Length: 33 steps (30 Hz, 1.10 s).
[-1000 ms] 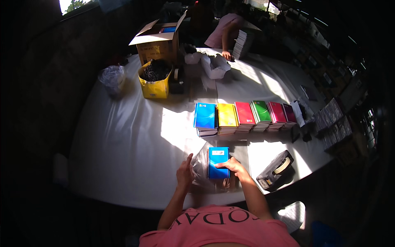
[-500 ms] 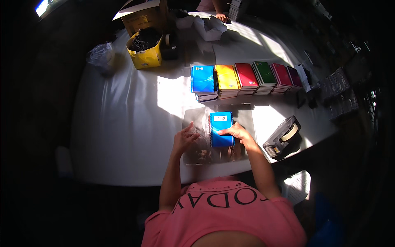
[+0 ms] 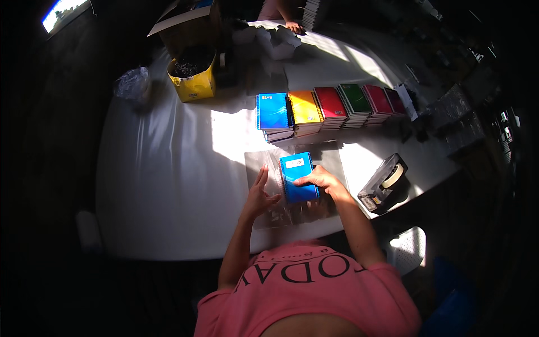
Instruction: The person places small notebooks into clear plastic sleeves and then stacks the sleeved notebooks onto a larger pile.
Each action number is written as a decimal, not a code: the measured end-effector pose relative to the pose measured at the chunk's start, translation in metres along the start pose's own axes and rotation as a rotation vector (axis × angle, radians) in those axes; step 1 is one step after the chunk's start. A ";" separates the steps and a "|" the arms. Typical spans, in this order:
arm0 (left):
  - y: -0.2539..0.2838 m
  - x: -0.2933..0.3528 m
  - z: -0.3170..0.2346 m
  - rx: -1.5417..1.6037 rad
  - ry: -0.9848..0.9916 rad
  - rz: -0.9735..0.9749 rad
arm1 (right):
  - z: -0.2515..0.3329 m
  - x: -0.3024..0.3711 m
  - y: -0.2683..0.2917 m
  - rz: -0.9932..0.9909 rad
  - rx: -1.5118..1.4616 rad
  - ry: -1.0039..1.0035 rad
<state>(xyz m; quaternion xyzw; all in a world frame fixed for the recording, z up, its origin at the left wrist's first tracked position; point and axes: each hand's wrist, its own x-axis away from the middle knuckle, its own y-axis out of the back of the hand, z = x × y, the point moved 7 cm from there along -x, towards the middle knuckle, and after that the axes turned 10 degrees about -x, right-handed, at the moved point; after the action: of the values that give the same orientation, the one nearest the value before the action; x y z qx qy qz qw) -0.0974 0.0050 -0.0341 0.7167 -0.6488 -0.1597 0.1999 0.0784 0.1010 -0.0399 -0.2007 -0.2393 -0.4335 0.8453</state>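
Observation:
A blue spiral notebook (image 3: pixel 300 168) with a white label lies slightly turned in front of me, its coil along the left edge. My right hand (image 3: pixel 321 180) grips it from the right, thumb flat across the cover and the other fingers out of sight at the edge. Just left of the coil is my left hand (image 3: pixel 260 194), fingers stretched upward and thumb spread toward the notebook, holding nothing. Under both hands spreads a sheet of clear plastic film (image 3: pixel 331 160).
Beyond the film stands a row of notebook stacks: blue (image 3: pixel 273 111), yellow (image 3: pixel 305 106), red, green, pink and dark purple. A tape dispenser (image 3: pixel 384 184) sits at right. Far left are a yellow box (image 3: pixel 193 87), a cardboard box (image 3: pixel 188 33) and a plastic bag (image 3: pixel 132 84). Another person's hand (image 3: pixel 293 27) rests at the far edge.
The fingers of my left hand have straightened, and its thumb has come nearer the notebook's coil. The notebook has turned slightly counterclockwise, still in my right hand. The whole view has shifted a little.

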 end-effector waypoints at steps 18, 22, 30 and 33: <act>-0.059 -0.019 -0.034 -0.312 -0.230 0.204 | -0.002 0.015 -0.026 -0.249 0.452 0.040; -0.068 -0.031 -0.050 0.066 -0.197 0.412 | -0.025 -0.007 -0.003 -0.334 0.432 0.159; -0.041 -0.018 -0.040 0.716 0.095 0.325 | -0.023 0.000 -0.006 -0.343 0.390 0.228; -0.019 -0.020 -0.051 -0.315 -0.384 -0.054 | -0.024 0.003 -0.005 -0.456 0.522 0.211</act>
<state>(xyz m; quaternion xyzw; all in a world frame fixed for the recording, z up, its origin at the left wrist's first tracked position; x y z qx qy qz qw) -0.0580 0.0305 0.0006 0.6504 -0.6224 -0.3974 0.1777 0.0812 0.0834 -0.0569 0.1264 -0.2920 -0.5537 0.7696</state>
